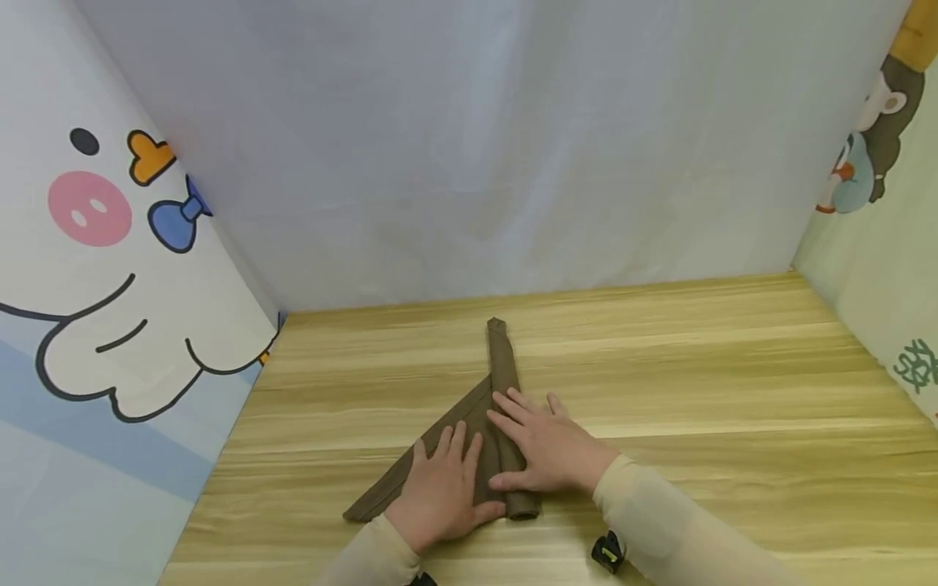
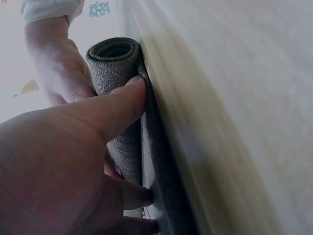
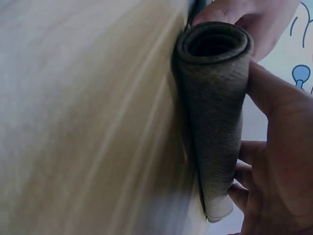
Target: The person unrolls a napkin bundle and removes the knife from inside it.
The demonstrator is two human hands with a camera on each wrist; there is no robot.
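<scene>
A rolled brown cloth lies on the pale wooden worktop, its open spiral end facing the camera; the right hand rests against the roll's side, thumb laid along it, fingers curling in beneath; another hand touches the roll's far side; a blue-outlined cartoon wall stands behind.

Both forearms leave the head view at its bottom edge, and the left hand covers part of the cloth. In both wrist views the table is blurred.
</scene>
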